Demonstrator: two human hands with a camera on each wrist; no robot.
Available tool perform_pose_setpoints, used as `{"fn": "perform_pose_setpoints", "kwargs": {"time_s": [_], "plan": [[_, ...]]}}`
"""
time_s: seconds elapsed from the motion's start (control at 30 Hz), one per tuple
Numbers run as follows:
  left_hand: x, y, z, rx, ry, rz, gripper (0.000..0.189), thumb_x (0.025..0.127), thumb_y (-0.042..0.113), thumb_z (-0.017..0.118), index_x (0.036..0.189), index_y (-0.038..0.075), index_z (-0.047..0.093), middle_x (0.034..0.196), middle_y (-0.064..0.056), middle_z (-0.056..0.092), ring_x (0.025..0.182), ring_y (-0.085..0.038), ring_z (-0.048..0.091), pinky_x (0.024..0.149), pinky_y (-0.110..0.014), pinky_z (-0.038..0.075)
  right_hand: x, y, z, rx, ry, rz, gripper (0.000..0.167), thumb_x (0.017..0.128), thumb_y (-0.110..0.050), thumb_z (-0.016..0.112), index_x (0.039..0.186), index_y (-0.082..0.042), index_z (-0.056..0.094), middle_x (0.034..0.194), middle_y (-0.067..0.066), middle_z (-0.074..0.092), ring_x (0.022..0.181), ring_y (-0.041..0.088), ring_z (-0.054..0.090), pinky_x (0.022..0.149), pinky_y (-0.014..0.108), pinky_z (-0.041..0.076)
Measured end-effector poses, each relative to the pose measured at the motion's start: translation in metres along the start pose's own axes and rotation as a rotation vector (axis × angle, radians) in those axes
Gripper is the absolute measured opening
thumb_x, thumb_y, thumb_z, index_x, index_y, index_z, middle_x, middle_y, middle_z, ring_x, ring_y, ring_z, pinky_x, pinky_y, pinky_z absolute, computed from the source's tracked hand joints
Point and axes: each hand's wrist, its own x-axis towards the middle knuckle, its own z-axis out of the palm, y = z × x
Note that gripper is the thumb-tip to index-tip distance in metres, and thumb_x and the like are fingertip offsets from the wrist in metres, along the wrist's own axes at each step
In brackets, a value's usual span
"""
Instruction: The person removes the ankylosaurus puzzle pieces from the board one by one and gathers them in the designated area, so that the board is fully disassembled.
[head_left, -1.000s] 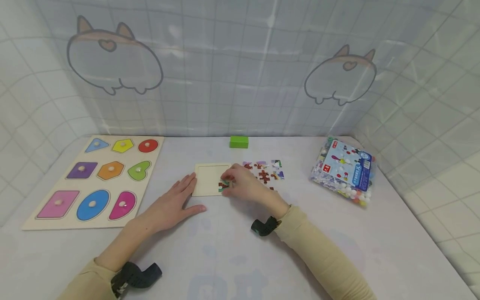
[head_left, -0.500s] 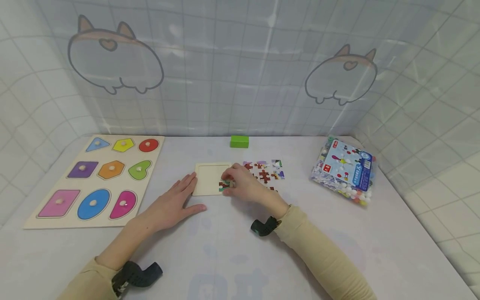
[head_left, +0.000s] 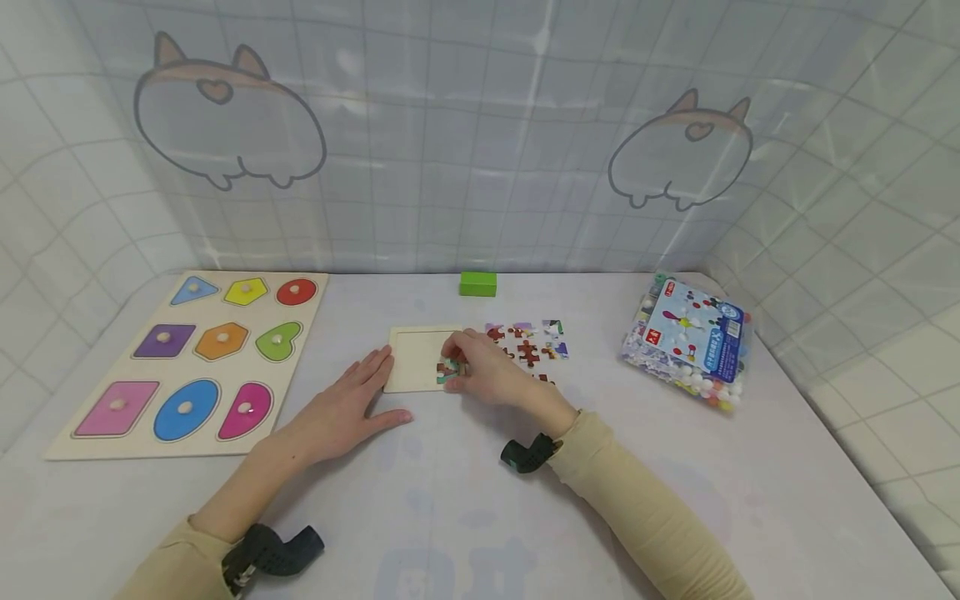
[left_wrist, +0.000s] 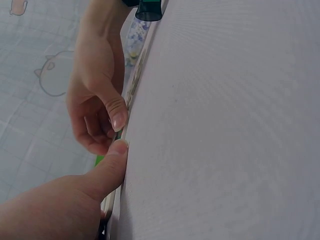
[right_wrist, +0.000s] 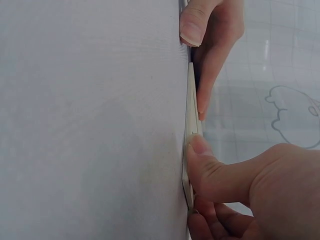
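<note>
A pale wooden puzzle tray (head_left: 410, 361) with a raised rim lies mid-table in the head view. At its lower right corner my right hand (head_left: 487, 371) pinches a puzzle piece (head_left: 447, 369), green, brown and white, between thumb and bent fingers. The hand covers part of the piece and tray. Spread flat, my left hand (head_left: 341, 414) touches the tray's left edge with its fingertips, thumb pointing right on the table. In the right wrist view the right thumb (right_wrist: 200, 170) presses along the tray's edge. Just right of the tray lie several loose puzzle pieces (head_left: 528, 353), partly behind the right hand.
On the left lies a wooden board (head_left: 180, 367) with coloured knobbed shapes. A green block (head_left: 478, 284) stands at the back, near the tiled-pattern curtain (head_left: 480, 167). To the right rests a clear bag (head_left: 686, 342) of small coloured parts with a blue label.
The puzzle piece under my right fingers shifts and tilts slightly within the tray's corner. My left hand stays in place.
</note>
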Motion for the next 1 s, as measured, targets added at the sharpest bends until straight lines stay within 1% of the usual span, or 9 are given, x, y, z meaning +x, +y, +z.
{"fn": "perform_pose_setpoints", "kwargs": {"time_s": [0.17,0.47,0.7,0.87,1.0], "plan": [[0.0,0.0,0.0,0.002,0.0,0.0,0.094,0.092,0.055,0.064,0.156,-0.001,0.025,0.166,-0.017,0.019,0.152,-0.038,0.019,0.12,-0.055,0.024,0.0,0.001,0.0,0.034,-0.002,0.0,0.035,0.087,-0.011,0.078,0.117,-0.008,0.059,0.103,0.004,0.058,0.095,0.017,0.051,0.082,0.028,0.047],[0.001,0.0,-0.001,0.014,-0.001,0.006,0.095,0.092,0.055,0.064,0.156,-0.002,0.025,0.165,-0.018,0.019,0.152,-0.038,0.019,0.121,-0.054,0.023,0.002,0.005,0.001,0.051,0.013,-0.047,0.034,0.086,-0.009,0.079,0.113,-0.008,0.059,0.097,0.004,0.06,0.09,0.017,0.053,0.078,0.027,0.047],[0.002,0.0,-0.001,0.014,-0.004,0.011,0.095,0.092,0.056,0.064,0.156,-0.002,0.025,0.165,-0.018,0.019,0.152,-0.039,0.019,0.121,-0.054,0.023,0.002,0.002,0.0,0.057,0.03,-0.061,0.033,0.084,-0.007,0.08,0.11,-0.01,0.059,0.094,0.003,0.061,0.086,0.016,0.055,0.074,0.025,0.048],[0.001,-0.001,-0.002,0.008,-0.005,0.006,0.096,0.092,0.058,0.063,0.156,-0.002,0.025,0.166,-0.018,0.018,0.152,-0.039,0.018,0.121,-0.055,0.023,0.001,0.001,-0.002,0.076,0.045,-0.115,0.027,0.085,-0.005,0.079,0.106,-0.012,0.063,0.091,0.0,0.066,0.082,0.013,0.059,0.072,0.022,0.049],[0.001,-0.001,-0.002,0.001,-0.011,0.002,0.097,0.091,0.06,0.062,0.156,-0.002,0.024,0.166,-0.018,0.018,0.152,-0.039,0.018,0.12,-0.055,0.024,-0.004,0.002,-0.01,0.098,0.075,-0.17,0.024,0.087,-0.006,0.077,0.108,-0.011,0.067,0.093,-0.002,0.068,0.084,0.012,0.06,0.078,0.024,0.052]]}}
